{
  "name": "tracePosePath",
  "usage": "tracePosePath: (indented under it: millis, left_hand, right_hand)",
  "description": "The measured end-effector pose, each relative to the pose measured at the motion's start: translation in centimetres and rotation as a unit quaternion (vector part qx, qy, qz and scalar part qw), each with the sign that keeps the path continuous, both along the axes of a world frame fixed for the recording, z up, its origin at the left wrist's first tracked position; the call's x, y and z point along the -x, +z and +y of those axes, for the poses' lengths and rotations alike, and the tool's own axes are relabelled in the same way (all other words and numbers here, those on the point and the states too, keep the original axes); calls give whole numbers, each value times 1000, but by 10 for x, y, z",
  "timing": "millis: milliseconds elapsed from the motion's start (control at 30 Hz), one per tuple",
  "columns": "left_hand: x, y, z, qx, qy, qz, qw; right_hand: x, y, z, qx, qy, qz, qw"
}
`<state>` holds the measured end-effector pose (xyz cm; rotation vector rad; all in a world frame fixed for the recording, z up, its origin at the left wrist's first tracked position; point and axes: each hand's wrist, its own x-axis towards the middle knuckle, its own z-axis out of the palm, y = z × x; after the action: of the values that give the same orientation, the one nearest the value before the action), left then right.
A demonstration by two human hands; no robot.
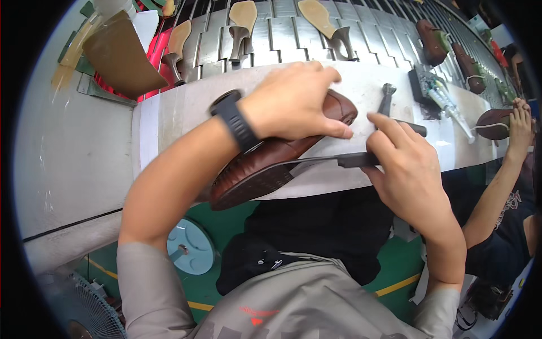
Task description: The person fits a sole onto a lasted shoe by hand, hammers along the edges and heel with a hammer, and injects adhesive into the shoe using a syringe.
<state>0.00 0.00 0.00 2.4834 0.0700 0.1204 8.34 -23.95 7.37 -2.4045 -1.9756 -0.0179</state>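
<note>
A brown leather shoe [248, 169] lies tilted on its side on the white bench, its dark sole toward me. My left hand [291, 101], with a black watch on the wrist, lies over the shoe and steadies it, thumb stretched along the near side. In my right hand [403, 161] is a black-handled tool [355, 161] with a thin metal blade. Its blade reaches the sole edge near the middle of the shoe; whether the tip touches is hard to tell. Beyond that hand lie a metal-headed tool [387, 99] and a black handle [415, 129].
A slatted metal conveyor [279, 39] behind the bench carries several tan soles with heels [244, 17] and brown shoes [432, 42]. A dark box [420, 90] and clear syringe-like tube [451, 110] are at right. Nearby, a co-worker's hand [520, 127] touches another shoe [492, 124].
</note>
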Motion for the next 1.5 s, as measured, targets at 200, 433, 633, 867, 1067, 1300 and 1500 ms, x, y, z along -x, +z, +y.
tracePosePath:
  millis: [200, 433, 633, 867, 1067, 1300, 1500]
  left_hand:
    - [-15, 14, 50, 207, -30, 25, 978]
    - [49, 97, 38, 15, 57, -398, 916]
    - [85, 87, 29, 12, 80, -419, 904]
    - [94, 97, 22, -28, 35, -450, 892]
    - [93, 101, 16, -110, 34, -451, 885]
    - [95, 103, 15, -111, 42, -449, 886]
    - [97, 103, 14, -107, 49, -447, 887]
  right_hand:
    - [18, 20, 15, -218, -33, 362, 906]
    - [46, 3, 76, -527, 32, 479, 701]
    - [70, -17, 91, -544, 34, 292, 786]
    - [75, 0, 81, -488, -1, 267, 831]
    - [76, 3, 73, -471, -7, 264, 842]
    - [77, 4, 75, -464, -6, 259, 847]
    - [78, 3, 78, -466, -2, 260, 846]
